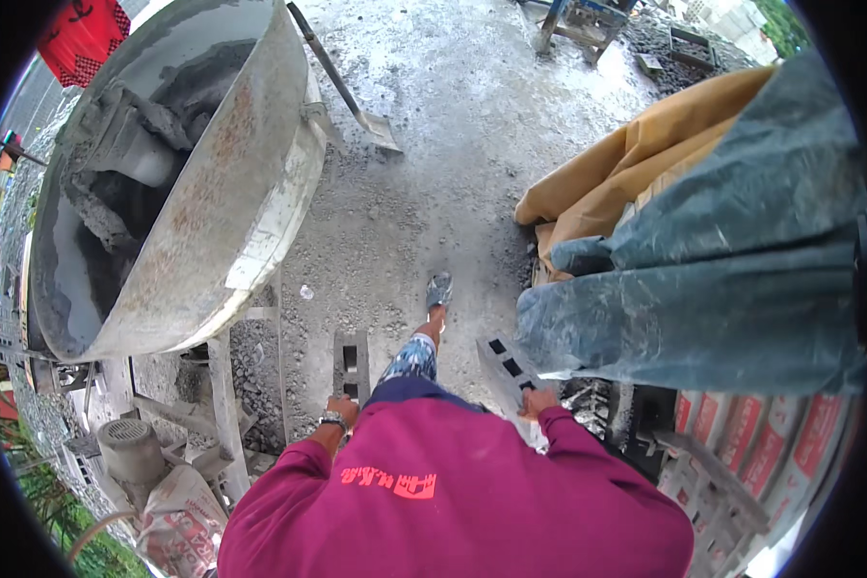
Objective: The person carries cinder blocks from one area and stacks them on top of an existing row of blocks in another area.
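Note:
My left hand [341,410], with a wristband at its wrist, is closed on the near end of a grey hollow concrete block [351,340]. Low on my other side, my right hand [538,401] grips the near end of a second hollow concrete block [492,366], which is tilted with its holes showing. Both blocks hang beside my legs, one on each side. Their lower sides and my fingertips are mostly hidden. One of my feet [439,289] is forward on the dusty ground between the blocks.
A large round mixer [212,183] stands at left, with a motor [130,448] and a bag [183,520] below it. A shovel [378,130] leans on its far side. Green tarps [694,323] and a tan tarp [636,144] drape over stacked bags [771,443] at right.

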`<action>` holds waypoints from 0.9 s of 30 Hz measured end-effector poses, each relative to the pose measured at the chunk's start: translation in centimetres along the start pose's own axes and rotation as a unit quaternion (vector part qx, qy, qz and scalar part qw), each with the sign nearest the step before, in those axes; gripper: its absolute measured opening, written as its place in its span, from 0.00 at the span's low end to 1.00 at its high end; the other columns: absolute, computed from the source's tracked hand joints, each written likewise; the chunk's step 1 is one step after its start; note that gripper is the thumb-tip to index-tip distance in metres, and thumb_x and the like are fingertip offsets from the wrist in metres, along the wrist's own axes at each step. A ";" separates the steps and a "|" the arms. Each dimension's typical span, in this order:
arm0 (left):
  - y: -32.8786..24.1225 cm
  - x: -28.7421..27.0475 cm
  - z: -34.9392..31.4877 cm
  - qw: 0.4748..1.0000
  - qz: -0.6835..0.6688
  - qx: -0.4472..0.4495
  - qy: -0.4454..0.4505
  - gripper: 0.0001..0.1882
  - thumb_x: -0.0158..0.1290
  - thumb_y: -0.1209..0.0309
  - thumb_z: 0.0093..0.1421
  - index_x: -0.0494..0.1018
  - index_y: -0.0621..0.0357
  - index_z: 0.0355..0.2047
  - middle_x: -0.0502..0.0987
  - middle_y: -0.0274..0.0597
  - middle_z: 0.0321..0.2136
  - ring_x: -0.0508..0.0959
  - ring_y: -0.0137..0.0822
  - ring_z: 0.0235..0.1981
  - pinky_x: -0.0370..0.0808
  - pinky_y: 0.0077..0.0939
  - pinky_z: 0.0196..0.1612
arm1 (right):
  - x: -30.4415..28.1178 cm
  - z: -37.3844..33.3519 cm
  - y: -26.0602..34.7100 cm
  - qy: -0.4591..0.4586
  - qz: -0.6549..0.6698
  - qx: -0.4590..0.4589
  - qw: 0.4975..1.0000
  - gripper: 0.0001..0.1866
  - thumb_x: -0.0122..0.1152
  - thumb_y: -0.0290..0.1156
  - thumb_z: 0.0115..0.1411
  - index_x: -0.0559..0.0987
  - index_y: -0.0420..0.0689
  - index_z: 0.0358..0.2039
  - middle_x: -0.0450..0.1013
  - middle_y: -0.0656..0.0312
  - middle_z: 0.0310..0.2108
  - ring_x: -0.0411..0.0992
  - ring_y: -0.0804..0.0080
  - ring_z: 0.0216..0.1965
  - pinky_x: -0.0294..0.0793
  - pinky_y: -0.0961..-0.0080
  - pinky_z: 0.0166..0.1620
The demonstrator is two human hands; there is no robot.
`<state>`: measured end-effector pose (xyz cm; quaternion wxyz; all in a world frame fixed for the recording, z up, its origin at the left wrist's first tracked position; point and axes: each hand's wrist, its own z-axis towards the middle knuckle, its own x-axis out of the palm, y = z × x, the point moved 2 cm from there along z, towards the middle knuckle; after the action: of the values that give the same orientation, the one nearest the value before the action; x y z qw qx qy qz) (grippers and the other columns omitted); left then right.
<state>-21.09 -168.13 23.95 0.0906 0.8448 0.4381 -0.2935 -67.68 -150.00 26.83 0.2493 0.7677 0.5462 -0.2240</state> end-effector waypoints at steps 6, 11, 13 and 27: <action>1.4 -14.7 9.8 0.998 -0.061 -0.006 -0.016 0.10 0.49 0.67 0.49 0.79 0.49 0.30 0.78 0.38 0.34 0.73 0.38 0.45 0.65 0.50 0.43 | -12.5 10.7 -4.3 0.002 0.022 -0.008 1.000 0.16 0.57 0.47 0.49 0.71 0.49 0.31 0.75 0.57 0.25 0.73 0.54 0.32 0.59 0.55 0.44; 3.0 -26.5 16.9 0.998 -0.041 -0.005 -0.045 0.11 0.47 0.67 0.49 0.79 0.49 0.29 0.79 0.37 0.32 0.73 0.38 0.44 0.63 0.54 0.46 | -23.1 21.3 -7.0 -0.016 0.107 0.040 0.993 0.13 0.43 0.41 0.56 0.74 0.49 0.34 0.75 0.51 0.35 0.73 0.53 0.38 0.64 0.51 0.40; 2.8 -31.6 20.6 0.998 0.023 0.001 -0.065 0.07 0.52 0.62 0.48 0.79 0.44 0.24 0.77 0.34 0.28 0.72 0.37 0.40 0.64 0.55 0.43 | -25.3 26.1 -11.2 -0.015 0.138 0.056 0.989 0.13 0.43 0.40 0.56 0.74 0.49 0.35 0.75 0.52 0.36 0.74 0.54 0.39 0.65 0.52 0.40; 14.5 -69.2 46.0 0.993 -0.110 0.013 -0.029 0.11 0.46 0.66 0.52 0.79 0.48 0.28 0.78 0.41 0.33 0.72 0.40 0.46 0.62 0.58 0.47 | -66.5 51.2 -15.0 0.056 0.058 0.080 0.994 0.16 0.49 0.43 0.54 0.73 0.48 0.39 0.75 0.53 0.39 0.72 0.57 0.44 0.65 0.55 0.44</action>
<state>-59.49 -243.20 24.92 0.0595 0.7836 0.5223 -0.3312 -105.72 -226.25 26.08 0.1685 0.8269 0.4942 -0.2088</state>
